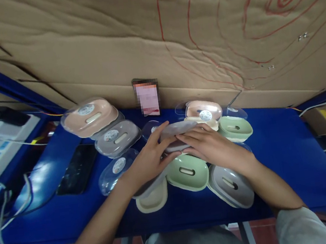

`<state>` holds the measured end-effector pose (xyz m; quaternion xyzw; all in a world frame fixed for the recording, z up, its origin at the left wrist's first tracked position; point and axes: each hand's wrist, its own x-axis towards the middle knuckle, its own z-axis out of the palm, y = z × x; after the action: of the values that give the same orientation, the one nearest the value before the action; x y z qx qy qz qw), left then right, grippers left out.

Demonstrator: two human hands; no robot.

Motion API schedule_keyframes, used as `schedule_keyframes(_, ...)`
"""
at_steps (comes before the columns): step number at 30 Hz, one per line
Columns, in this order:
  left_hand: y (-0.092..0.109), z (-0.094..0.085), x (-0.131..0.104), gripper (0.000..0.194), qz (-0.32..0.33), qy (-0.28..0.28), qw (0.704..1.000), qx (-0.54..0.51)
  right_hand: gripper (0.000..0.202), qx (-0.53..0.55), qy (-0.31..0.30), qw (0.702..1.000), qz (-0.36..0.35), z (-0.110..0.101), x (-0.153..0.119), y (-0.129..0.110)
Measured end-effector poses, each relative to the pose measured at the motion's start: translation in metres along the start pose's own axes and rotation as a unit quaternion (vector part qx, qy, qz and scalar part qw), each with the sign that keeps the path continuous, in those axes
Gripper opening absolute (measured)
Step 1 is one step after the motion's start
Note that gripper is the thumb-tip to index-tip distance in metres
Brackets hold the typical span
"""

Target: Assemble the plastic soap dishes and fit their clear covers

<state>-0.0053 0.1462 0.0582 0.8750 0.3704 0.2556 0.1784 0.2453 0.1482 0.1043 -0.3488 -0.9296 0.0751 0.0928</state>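
Both of my hands are on a grey oval dish with a clear cover (178,127), near the middle of the blue table. My left hand (158,152) grips its left side, thumb below and fingers over the edge. From the right, my right hand (206,142) holds it with the fingers pressed across its top. Just below lies a green dish (187,172) with a slotted insert. A cream tray (152,198) sits to the lower left, partly under a grey piece. At the lower right rests a grey dish (233,184).
Stacked pink (98,118) and grey dishes (118,138) stand at the left, above a clear lid (118,168). A black phone (76,169) lies further left. Behind, a lit phone (148,98) leans on cardboard. Pink (203,108) and green dishes (236,127) are at the right back.
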Motion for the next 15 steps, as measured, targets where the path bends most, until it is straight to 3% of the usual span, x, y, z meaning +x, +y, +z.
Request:
schedule_keyframes(3, -0.002, -0.024, -0.006, 0.048, -0.033, 0.067, 0.996, 0.045, 0.035, -0.022, 0.039, 0.999, 0.019, -0.01, 0.0, 0.006)
schedule_keyframes(6, -0.019, -0.051, -0.023, 0.045, -0.109, 0.125, 0.977, 0.135, 0.034, -0.054, 0.083, 0.994, 0.036, -0.02, -0.002, 0.012)
schedule_keyframes(8, -0.035, -0.06, -0.037, 0.052, -0.18, 0.083, 0.957, 0.211, 0.035, -0.085, 0.098, 0.99, 0.05, -0.024, -0.005, 0.016)
schedule_keyframes(11, -0.055, -0.059, -0.052, 0.055, -0.252, 0.012, 0.93, 0.268, 0.038, -0.134, 0.097, 0.982, 0.091, -0.027, -0.01, 0.021)
schedule_keyframes(15, -0.061, -0.054, -0.055, 0.045, -0.242, 0.039, 0.936, 0.254, 0.051, -0.169, 0.095, 0.972, 0.131, -0.027, -0.015, 0.022)
